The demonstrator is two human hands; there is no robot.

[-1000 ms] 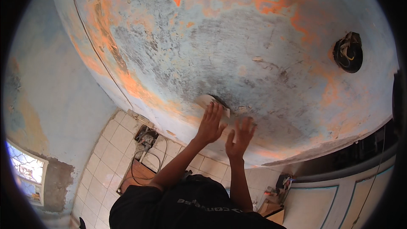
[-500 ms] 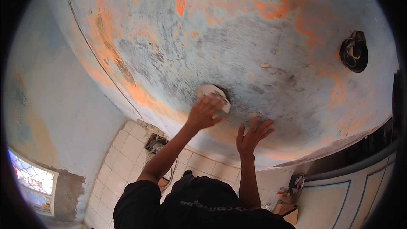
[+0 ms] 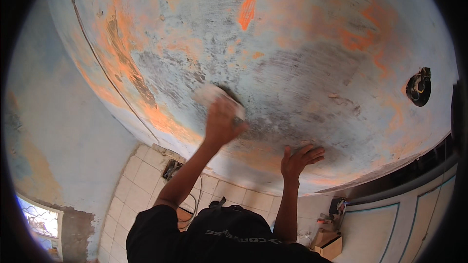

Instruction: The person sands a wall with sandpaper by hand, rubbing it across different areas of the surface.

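The left hand (image 3: 222, 122) is pressed up against the ceiling (image 3: 302, 44), closed over a pale sanding pad (image 3: 214, 95) whose light edge shows above and beside the knuckles; the pad is blurred, so its exact shape cannot be told. The pad lies flat on the ceiling at the lower end of a grey, scraped patch (image 3: 180, 70), with orange streaks of old paint just beside that patch. The right hand (image 3: 298, 159) is apart from the pad, lower and toward the dark round ceiling hole (image 3: 418, 86); it holds nothing, its fingers (image 3: 312, 153) spread wide and laid flat against the ceiling. The hole, with a bit of wiring in it, sits well away from the pad, near the ceiling's far edge. Below the pad, where the ceiling meets the white tiled wall (image 3: 141, 175), a small wall box with loose cables (image 3: 171, 169) hangs. Farther from the pad, below the right hand, a cardboard box (image 3: 329, 244) stands by pale panelled cabinet doors (image 3: 390, 229). A barred window (image 3: 39, 221) shows at the lower corner, well away from the pad.
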